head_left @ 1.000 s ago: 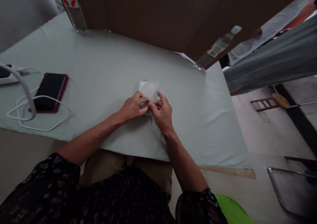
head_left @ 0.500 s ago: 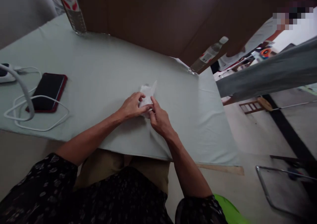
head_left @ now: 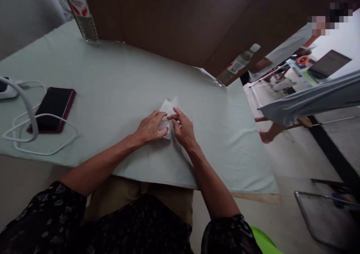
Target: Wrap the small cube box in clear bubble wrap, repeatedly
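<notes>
On the light green tablecloth, between my hands, lies a white, thin, tissue-like packet (head_left: 167,107), partly crumpled. My left hand (head_left: 152,127) holds its left side, with the thumb below and the bent fingers above. At its right edge is my right hand (head_left: 184,129), thumb and fingers parted; a fingertip reaches the packet or comes very close to it. My fingers cover part of the white packet, so its exact kind does not show.
A dark phone in a red case (head_left: 54,109) lies at the left beside a looped white cable (head_left: 46,153). A brown board (head_left: 168,25) stands across the back, with a water bottle (head_left: 84,20) and another bottle (head_left: 237,64) against it. A person (head_left: 292,46) is beyond, right.
My right hand's fingers have parted from my left thumb and spread at the packet's right edge. The packet's lower part now shows between the hands. The view has shifted slightly.
</notes>
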Tool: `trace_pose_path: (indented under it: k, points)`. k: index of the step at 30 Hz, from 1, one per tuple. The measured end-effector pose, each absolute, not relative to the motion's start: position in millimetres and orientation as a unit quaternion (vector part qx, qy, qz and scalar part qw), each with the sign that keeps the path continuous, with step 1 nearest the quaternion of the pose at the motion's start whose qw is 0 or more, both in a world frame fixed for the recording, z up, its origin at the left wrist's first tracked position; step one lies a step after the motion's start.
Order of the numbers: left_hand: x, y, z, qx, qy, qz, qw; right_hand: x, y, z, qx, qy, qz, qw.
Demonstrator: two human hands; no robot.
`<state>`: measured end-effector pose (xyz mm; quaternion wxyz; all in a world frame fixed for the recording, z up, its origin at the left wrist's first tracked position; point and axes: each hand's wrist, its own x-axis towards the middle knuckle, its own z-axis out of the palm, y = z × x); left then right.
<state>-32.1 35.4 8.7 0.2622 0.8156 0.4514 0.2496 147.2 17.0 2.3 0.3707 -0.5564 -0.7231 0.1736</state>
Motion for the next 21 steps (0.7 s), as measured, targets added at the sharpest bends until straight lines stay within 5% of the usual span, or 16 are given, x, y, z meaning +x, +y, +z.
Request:
trace_pose_path:
  k: [6, 14, 21]
  points:
    - [-35, 33, 7, 0.849, 0.416, 0.25, 0.21, 154, 21, -10, -0.57, -0.698, 0.165, 0.401]
    - [-34, 32, 3, 0.853, 0.412, 0.253, 0.199, 165, 49, -7, -0.642, -0.476, 0.438, 0.412]
    - [-34, 30, 6, 0.873, 0.391, 0.26, 0.134, 146, 85, -10, -0.601, -0.51, 0.458, 0.411]
